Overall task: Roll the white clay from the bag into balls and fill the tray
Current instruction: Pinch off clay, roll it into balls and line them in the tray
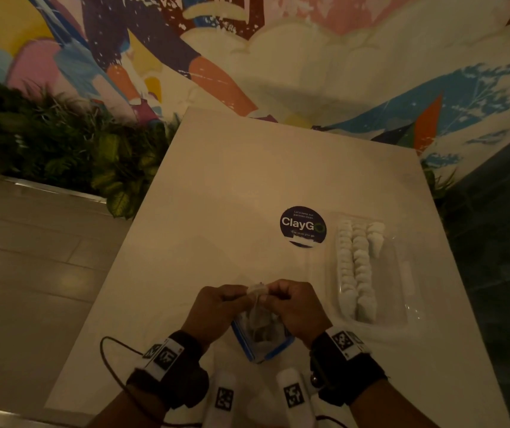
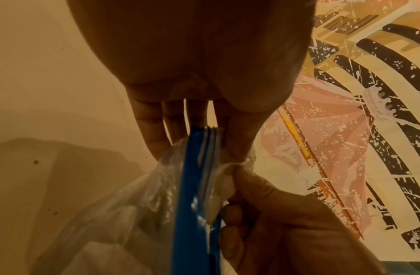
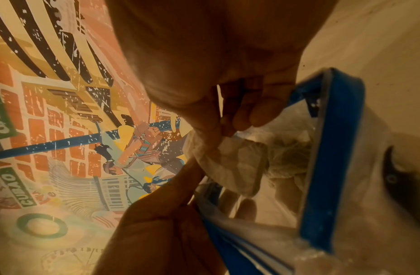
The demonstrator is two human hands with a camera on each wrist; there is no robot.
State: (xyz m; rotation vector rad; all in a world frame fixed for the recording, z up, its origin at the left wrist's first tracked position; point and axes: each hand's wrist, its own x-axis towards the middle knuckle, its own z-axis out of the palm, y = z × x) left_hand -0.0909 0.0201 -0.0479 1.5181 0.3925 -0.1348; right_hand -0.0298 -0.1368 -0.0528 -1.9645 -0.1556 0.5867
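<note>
My left hand (image 1: pixel 239 296) and right hand (image 1: pixel 275 296) meet above the near part of the white table (image 1: pixel 216 211). Together they pinch the crumpled end of a clear bag (image 1: pixel 259 338) with a blue zip, which hangs open toward me. In the right wrist view my right hand (image 3: pixel 218 130) pinches a white clay lump (image 3: pixel 237 163) wrapped in plastic at the bag's mouth, by the blue zip (image 3: pixel 329 167). My left hand (image 3: pixel 171 214) holds the plastic beside it. A clear tray (image 1: pixel 402 304) on the right holds rows of white clay balls (image 1: pixel 355 267).
A round dark ClayGo sticker (image 1: pixel 303 227) lies on the table left of the tray. Two white tagged cylinders (image 1: pixel 293 393) stand at the near edge. A dark cable (image 1: pixel 114 356) loops off my left wrist. Green plants (image 1: pixel 62 149) border the table's left side.
</note>
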